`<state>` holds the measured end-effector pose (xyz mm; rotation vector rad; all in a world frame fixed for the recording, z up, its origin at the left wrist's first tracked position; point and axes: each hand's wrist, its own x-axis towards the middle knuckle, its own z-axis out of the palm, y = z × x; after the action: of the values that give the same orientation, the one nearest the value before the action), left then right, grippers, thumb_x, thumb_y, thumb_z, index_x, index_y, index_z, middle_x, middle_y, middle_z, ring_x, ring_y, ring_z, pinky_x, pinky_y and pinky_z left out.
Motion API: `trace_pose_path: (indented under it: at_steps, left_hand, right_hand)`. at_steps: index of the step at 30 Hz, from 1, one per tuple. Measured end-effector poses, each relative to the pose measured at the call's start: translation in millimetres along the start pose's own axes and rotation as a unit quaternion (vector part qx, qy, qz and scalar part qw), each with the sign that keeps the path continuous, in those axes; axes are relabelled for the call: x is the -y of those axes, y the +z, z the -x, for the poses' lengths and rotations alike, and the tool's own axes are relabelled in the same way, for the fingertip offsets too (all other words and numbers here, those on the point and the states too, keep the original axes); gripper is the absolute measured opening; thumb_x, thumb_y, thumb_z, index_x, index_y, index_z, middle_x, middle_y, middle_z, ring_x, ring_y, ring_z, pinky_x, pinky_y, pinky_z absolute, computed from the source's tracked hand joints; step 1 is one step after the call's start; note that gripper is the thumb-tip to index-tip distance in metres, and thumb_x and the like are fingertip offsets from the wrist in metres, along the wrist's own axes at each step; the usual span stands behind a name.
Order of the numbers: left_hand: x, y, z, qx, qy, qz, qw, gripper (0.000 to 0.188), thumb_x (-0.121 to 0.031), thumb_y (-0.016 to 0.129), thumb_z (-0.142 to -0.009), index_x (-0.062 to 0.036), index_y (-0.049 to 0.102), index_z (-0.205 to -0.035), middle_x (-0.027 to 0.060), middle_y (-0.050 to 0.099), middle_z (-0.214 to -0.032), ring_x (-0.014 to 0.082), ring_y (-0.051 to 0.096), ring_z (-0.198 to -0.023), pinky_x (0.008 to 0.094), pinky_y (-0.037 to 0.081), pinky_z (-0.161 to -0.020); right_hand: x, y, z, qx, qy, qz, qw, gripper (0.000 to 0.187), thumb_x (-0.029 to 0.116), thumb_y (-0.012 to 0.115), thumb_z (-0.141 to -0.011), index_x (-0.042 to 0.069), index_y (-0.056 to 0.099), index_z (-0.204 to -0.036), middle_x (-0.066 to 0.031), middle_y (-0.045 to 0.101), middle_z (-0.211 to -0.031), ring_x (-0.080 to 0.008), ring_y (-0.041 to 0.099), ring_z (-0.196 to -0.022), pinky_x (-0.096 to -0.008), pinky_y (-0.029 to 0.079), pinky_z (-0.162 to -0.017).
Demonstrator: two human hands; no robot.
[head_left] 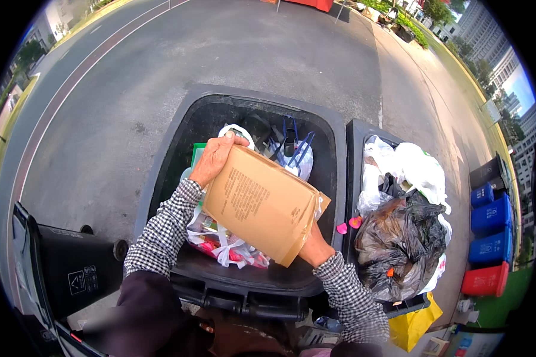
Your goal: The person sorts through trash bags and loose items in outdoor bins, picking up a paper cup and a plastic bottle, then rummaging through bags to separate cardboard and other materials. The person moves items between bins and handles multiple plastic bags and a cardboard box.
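Note:
A brown cardboard box [259,202] with printed lines is held tilted between my two hands, over a large black wheeled bin [161,196]. My left hand [214,159] grips its upper left edge, thumb lying over the top. At the lower right edge my right hand [317,247] clasps the box, with most of its fingers hidden behind it. Below the box, inside the bin, a clear plastic bag [229,249] with red and pink contents shows. Farther back lie a white bag with blue handles [301,160] and a green item [198,153].
To the right stands another bin heaped with a black rubbish bag [399,244] and white bags [420,169]. A yellow bag [415,324] hangs low beside it. A black wheeled bin [71,268] lies at left. Blue bins [489,215] and a red bin [485,279] line the far right.

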<state>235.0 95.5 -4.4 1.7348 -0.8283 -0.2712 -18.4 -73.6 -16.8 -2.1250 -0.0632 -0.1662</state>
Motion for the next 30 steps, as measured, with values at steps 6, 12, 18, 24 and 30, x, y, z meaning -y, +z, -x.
trace_pose_path:
  at_steps: [6,12,18,24,30]
  left_hand:
    - [17,5,8,-0.016,-0.015,0.046,0.999,0.058,-0.047,0.042,-0.109,0.0022,0.072,-0.099,0.005,0.07,-0.084,0.0107,0.063,-0.078,0.0287,0.051,-0.076]
    - [31,-25,13,-0.086,-0.094,0.088,0.988,0.045,-0.041,0.051,-0.107,-0.0028,0.067,-0.089,-0.0013,0.061,-0.073,0.0068,0.056,-0.07,0.0259,0.047,-0.068]
    - [23,-61,19,-0.067,-0.055,-0.012,0.996,0.047,-0.044,0.053,-0.106,-0.0027,0.066,-0.088,-0.0007,0.061,-0.073,0.0074,0.056,-0.071,0.0264,0.047,-0.067]
    - [15,-157,39,-0.196,-0.044,-0.016,0.98,0.048,-0.05,0.052,-0.105,-0.005,0.068,-0.096,-0.0032,0.065,-0.077,0.0067,0.059,-0.07,0.0266,0.051,-0.066]
    - [-36,-169,70,-0.306,-0.1,0.407,0.855,0.067,-0.066,0.044,-0.102,-0.0046,0.066,-0.12,0.0075,0.073,-0.093,0.0174,0.071,-0.076,0.0308,0.061,-0.067]
  right_hand:
    - [9,-8,18,0.03,-0.033,0.133,0.99,0.042,0.012,0.073,-0.087,0.001,0.063,-0.127,-0.021,0.063,-0.128,-0.0397,0.058,-0.121,-0.0441,0.049,-0.101]
    - [17,-26,55,-0.103,0.06,0.094,0.988,0.036,0.0,0.067,-0.088,0.005,0.064,-0.123,-0.0241,0.072,-0.104,-0.0405,0.072,-0.09,-0.0401,0.057,-0.075]
    - [17,-33,68,-0.056,0.065,0.092,0.992,0.036,0.001,0.063,-0.088,0.007,0.063,-0.124,-0.0257,0.071,-0.102,-0.0451,0.069,-0.086,-0.048,0.056,-0.077]
    - [-7,-47,93,0.04,0.067,0.221,0.972,0.034,0.0,0.065,-0.085,0.008,0.066,-0.118,-0.0229,0.067,-0.078,-0.0426,0.066,-0.072,-0.0507,0.052,-0.067]
    - [-26,-15,59,0.138,-0.034,0.371,0.918,0.022,0.005,0.063,-0.081,0.01,0.066,-0.102,-0.0169,0.067,-0.074,-0.035,0.069,-0.073,-0.0458,0.053,-0.063]
